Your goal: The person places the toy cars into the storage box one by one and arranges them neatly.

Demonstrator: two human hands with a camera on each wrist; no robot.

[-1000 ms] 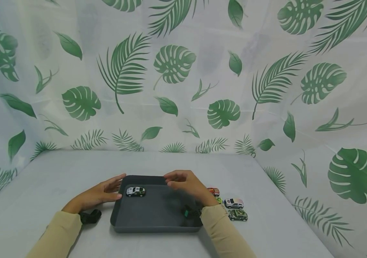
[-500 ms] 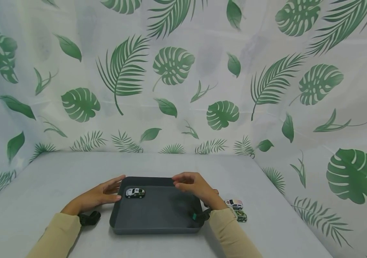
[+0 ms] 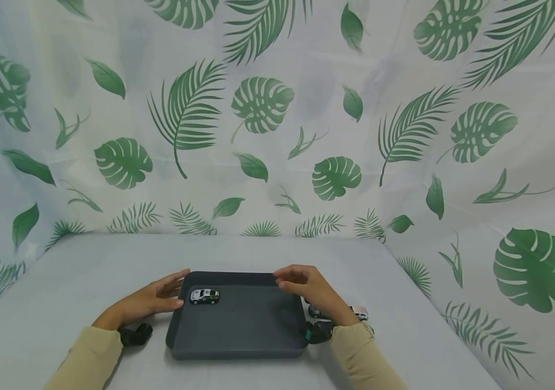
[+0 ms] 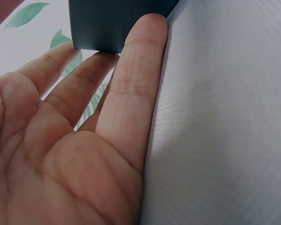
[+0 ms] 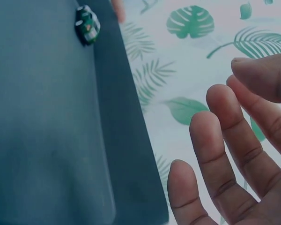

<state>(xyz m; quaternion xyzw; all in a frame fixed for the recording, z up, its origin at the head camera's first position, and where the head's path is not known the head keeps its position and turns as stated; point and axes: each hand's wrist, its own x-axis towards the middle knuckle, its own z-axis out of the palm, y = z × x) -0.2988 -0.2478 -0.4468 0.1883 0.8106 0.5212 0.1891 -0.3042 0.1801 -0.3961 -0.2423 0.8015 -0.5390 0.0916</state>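
A dark grey tray [image 3: 238, 338] lies on the table in front of me. One small white and green toy car [image 3: 204, 296] stands in its far left corner; the right wrist view shows the car [image 5: 87, 24] at the tray's [image 5: 47, 140] far end. My left hand [image 3: 153, 299] rests flat on the table with straight fingers [image 4: 133, 89] touching the tray's [image 4: 112, 23] left wall. My right hand [image 3: 307, 284] hovers over the tray's far right corner, fingers [image 5: 215, 154] loosely spread and empty. Several toy cars [image 3: 360, 313] lie on the table to the right, partly hidden behind that hand.
A leaf-print curtain [image 3: 277, 135] closes off the back and right side of the grey table [image 3: 87, 260]. Black wrist straps [image 3: 135, 335] sit at both sleeves.
My right hand has drifted to the right, from over the tray's far middle to its far right corner, covering more of the cars outside. The left hand and the car in the tray stayed put.
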